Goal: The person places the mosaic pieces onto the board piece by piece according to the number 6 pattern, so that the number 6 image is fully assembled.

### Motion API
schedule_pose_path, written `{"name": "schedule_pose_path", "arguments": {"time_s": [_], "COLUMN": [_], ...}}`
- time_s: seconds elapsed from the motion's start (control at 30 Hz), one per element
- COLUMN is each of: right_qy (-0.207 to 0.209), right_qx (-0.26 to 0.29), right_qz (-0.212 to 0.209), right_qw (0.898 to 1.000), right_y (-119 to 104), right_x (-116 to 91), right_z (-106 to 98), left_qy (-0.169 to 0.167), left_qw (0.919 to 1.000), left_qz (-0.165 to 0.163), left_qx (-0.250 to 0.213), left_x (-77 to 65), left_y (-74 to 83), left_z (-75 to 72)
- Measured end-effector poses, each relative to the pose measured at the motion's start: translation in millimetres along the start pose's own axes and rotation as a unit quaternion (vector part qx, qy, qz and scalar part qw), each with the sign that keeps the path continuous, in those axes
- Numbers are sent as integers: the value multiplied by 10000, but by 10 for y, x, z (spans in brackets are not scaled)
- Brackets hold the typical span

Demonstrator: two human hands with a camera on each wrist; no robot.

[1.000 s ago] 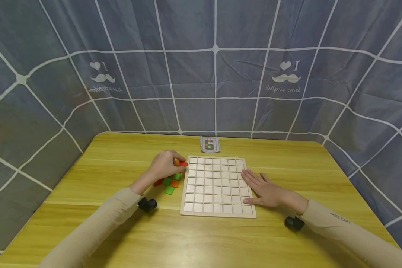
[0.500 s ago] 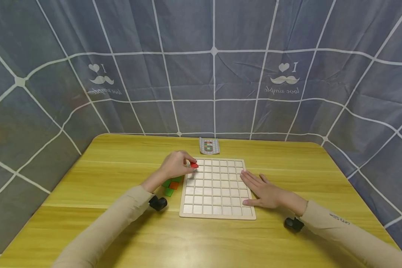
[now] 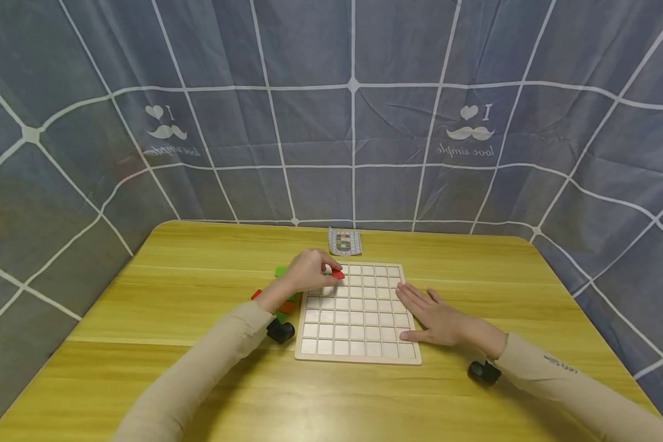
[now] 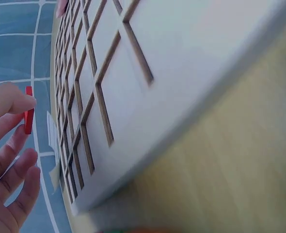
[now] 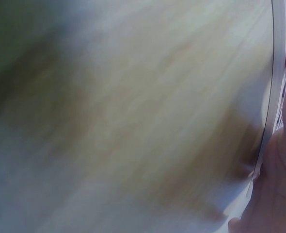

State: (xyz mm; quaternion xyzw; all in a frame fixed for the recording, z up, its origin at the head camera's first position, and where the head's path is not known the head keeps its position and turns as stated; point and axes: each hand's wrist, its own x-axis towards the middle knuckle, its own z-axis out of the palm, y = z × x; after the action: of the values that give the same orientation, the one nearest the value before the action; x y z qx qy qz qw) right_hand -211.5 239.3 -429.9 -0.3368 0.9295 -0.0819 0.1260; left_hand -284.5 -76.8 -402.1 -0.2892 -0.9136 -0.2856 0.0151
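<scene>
behind everything we see a grey-blue curtain (image 3: 320, 132) with white lines, mirrored lettering and moustaches. in front of it stands the yellow wood-grained desk (image 3: 320, 402), and over it reach two beige sleeves (image 3: 215, 374). on the desk we find a pale gridded board (image 3: 364, 319). at its right edge lies the right hand (image 3: 436, 319), its grip spread, fingers and thumb touching the board. over the far left part we see the left hand (image 3: 309, 271), its grip pinching a red piece between thumb and forefinger, the other fingers loosely bent. just beyond the board rests a patterned paper (image 3: 345, 242). left of it, partly hidden from us, lie green, orange and red loose pieces (image 3: 287, 307). the red piece (image 3: 337, 274) is held above the board.
</scene>
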Motion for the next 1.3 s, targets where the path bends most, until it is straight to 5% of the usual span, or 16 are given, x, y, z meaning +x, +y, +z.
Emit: {"name": "schedule_pose_path", "arguments": {"time_s": [0.63,1.3], "right_qy": [137,-88], "right_qx": [98,92], "right_qz": [-98,52], "right_qw": [9998,9999], "right_y": [-12,-14], "right_x": [-29,-2], "right_z": [14,-14], "left_qy": [-567,-655], "left_qw": [9975,9957], "left_qz": [-8,257], "left_qx": [-415,-609], "left_x": [291,431], "left_y": [124,128], "left_z": [266,439]}}
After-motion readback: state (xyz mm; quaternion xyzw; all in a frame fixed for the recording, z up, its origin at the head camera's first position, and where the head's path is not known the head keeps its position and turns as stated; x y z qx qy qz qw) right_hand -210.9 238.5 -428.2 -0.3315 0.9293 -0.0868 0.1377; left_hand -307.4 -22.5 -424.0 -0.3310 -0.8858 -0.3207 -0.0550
